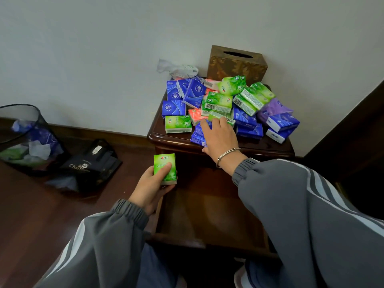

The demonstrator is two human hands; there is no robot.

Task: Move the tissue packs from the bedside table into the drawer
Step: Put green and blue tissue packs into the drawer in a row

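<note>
Wooden bedside table (158, 130) bears heaped tissue packs (220, 102) against a white wall (104, 48).

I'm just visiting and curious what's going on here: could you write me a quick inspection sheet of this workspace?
Surface: dark wooden bedside table, mostly covered; drawer below pulled open, no packs visible inside.
Job's things: heap of blue, green, purple and orange tissue packs on the table.
Clutter: crumpled plastic wrapper and brown tissue box at the back.
Grips: left hand holds one green pack near the drawer's left edge; right hand rests open on the heap.
Cables: nothing seen.
Surroundings: mesh bin with wrappers, dark bag on wooden floor, white wall.
</note>
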